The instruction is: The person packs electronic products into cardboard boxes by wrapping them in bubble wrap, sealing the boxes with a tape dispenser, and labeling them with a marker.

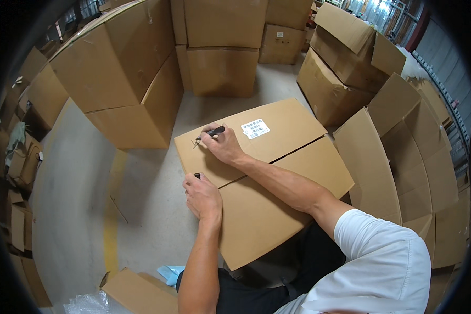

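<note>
A large cardboard box [267, 209] with its top flaps folded down stands in front of me, a narrow dark gap running between them. My right hand [225, 146] grips a black marker [216, 132], its tip down at the far left part of the top. Dark pen strokes [195, 143] show by that tip. At the box's left edge my left hand [202, 197] rests closed around a small black marker cap [197, 176], mostly hidden by the fingers. Farther back on the same flap sits a white printed label [255, 128].
Tall stacked cartons [131, 68] rise at the far left, with more boxes [222, 68] behind. Open cartons [345, 68] stand at the far right, and unfolded cardboard [418, 152] leans on the right. A yellow line [111, 225] crosses the floor; bubble wrap [89, 303] lies at the lower left.
</note>
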Available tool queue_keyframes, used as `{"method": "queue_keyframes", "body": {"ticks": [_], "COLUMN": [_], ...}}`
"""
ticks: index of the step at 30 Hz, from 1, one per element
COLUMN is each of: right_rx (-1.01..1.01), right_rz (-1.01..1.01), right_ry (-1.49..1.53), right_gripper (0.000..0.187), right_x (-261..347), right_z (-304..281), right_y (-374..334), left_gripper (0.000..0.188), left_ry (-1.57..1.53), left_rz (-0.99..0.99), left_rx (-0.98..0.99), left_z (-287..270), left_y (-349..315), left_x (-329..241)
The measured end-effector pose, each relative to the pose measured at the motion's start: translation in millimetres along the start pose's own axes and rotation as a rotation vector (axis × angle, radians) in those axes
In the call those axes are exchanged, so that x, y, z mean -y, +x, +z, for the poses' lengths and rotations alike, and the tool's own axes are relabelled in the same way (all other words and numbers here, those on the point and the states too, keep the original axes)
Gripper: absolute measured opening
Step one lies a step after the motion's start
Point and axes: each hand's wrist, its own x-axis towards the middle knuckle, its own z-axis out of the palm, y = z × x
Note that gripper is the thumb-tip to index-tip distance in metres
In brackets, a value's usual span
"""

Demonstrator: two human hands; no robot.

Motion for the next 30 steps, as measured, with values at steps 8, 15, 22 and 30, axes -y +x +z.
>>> {"method": "queue_keyframes", "body": {"ticks": [8, 15, 22, 30], "right_rx": [0.109, -0.001, 0.155, -0.105], "right_rz": [0.020, 0.042, 0.075, 0.110], "right_ry": [0.026, 0.146, 0.164, 0.015], "right_gripper": [0.016, 0.018, 0.020, 0.019], "right_x": [-3, -3, 2, -7], "right_z": [-2, 2, 0, -1], "right_y": [2, 1, 0, 4], "left_gripper": [0.031, 0.031, 0.030, 0.034], "left_ry": [-0.007, -0.016, -0.014, -0.025], "left_rz": [0.019, 0.010, 0.011, 0.041], "left_rx": [0.001, -0.008, 0.008, -0.029], "left_z": [-2, 0, -1, 6], "left_y": [0, 1, 2, 2], "left_x": [0, 1, 3, 4]}}
